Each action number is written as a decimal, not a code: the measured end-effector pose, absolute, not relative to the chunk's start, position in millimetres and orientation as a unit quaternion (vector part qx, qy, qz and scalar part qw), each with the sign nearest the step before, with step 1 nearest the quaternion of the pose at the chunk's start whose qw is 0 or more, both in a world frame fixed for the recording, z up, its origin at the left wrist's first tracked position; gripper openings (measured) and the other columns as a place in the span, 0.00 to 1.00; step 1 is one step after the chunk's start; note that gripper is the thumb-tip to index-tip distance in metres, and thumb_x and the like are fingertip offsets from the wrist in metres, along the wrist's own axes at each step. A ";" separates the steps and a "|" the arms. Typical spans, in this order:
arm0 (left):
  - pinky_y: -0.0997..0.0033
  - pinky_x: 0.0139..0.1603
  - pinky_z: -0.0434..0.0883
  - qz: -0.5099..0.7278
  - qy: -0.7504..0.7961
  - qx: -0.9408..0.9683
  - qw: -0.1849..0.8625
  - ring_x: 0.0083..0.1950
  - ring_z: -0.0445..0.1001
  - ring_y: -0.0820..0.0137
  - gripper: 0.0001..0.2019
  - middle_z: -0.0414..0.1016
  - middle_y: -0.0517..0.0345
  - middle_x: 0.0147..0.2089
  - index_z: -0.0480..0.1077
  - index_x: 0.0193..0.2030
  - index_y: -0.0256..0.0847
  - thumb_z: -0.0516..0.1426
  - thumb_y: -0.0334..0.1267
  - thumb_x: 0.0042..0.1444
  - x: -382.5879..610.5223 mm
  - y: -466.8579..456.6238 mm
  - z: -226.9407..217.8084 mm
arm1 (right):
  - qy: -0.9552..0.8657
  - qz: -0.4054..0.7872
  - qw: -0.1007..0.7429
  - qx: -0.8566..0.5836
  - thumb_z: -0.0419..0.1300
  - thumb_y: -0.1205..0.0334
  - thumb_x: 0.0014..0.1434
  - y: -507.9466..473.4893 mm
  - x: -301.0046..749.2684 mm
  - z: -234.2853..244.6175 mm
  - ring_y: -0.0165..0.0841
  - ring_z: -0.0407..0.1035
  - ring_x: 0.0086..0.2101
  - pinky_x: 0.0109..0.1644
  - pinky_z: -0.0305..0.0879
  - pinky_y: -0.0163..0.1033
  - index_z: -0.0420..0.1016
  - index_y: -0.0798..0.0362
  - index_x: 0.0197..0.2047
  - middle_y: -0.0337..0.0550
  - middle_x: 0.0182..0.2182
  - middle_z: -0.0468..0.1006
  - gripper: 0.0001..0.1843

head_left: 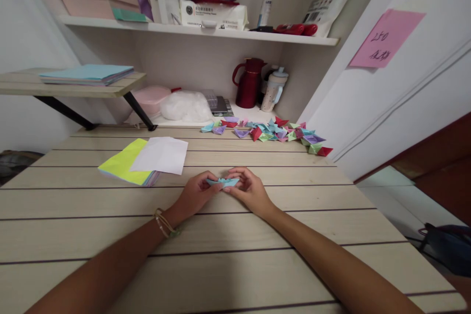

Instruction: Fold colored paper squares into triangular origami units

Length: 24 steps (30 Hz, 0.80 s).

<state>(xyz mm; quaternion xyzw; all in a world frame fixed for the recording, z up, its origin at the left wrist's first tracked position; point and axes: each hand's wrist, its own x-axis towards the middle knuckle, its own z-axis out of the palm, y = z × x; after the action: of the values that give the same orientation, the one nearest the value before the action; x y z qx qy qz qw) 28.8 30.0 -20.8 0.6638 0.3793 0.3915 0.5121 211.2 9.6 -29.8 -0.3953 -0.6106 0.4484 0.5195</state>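
Note:
A light blue folded paper boat (228, 182) is held between my two hands, just over the middle of the wooden table. My left hand (198, 190) pinches its left end between thumb and fingers. At the other end, my right hand (252, 190) grips it with thumb below and curled fingers behind. The fingers partly hide both ends of the boat. Beyond my hands, finished paper boats (272, 130) in several colours lie in a heap along the table's back edge. To the left is a stack of paper squares, with a yellow sheet (127, 159) and white sheets (162, 154) on top.
A small raised shelf (110, 89) carrying blue paper (88, 72) stands at the back left. Behind the table are a plastic bag (187, 106), a dark red jug (250, 83) and a tumbler (274, 91). A pink note (388, 38) is stuck on the right wall.

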 end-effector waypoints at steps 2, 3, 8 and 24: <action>0.77 0.25 0.64 0.383 0.388 0.675 0.497 0.27 0.69 0.74 0.10 0.73 0.59 0.26 0.69 0.30 0.37 0.58 0.42 0.49 28.3 29.4 -19.6 | -0.597 0.462 0.522 -0.396 0.67 0.60 0.44 9.9 210.6 -28.8 0.31 0.71 0.35 0.38 0.69 0.37 0.66 0.52 0.44 0.45 0.38 0.74 0.23; 0.77 0.25 0.65 0.380 0.392 0.679 0.491 0.27 0.70 0.73 0.09 0.73 0.59 0.26 0.69 0.30 0.37 0.58 0.42 0.49 28.3 28.9 -19.0 | -0.591 0.469 0.525 -0.394 0.67 0.60 0.44 10.0 210.4 -28.5 0.31 0.71 0.35 0.38 0.70 0.37 0.66 0.52 0.43 0.45 0.38 0.74 0.23; 0.72 0.31 0.71 0.398 0.388 0.668 0.495 0.32 0.75 0.69 0.10 0.76 0.57 0.32 0.69 0.35 0.39 0.59 0.42 0.49 30.4 27.5 -18.0 | -0.567 0.491 0.534 -0.389 0.68 0.60 0.43 11.0 210.3 -31.0 0.30 0.72 0.32 0.38 0.70 0.37 0.67 0.52 0.44 0.46 0.39 0.75 0.24; 0.64 0.46 0.71 0.426 0.317 0.628 0.569 0.46 0.73 0.64 0.22 0.75 0.50 0.44 0.68 0.44 0.37 0.65 0.33 0.40 29.5 28.8 -21.8 | -0.572 0.478 0.541 -0.389 0.64 0.58 0.48 8.4 212.7 -27.3 0.34 0.73 0.36 0.41 0.70 0.40 0.71 0.53 0.39 0.45 0.37 0.78 0.15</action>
<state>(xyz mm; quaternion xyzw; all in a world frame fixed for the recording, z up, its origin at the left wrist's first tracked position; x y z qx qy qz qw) 29.5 28.8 -21.8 0.6276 0.3170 0.4263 0.5691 212.7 8.4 -27.3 -0.3887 -0.5725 0.4781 0.5410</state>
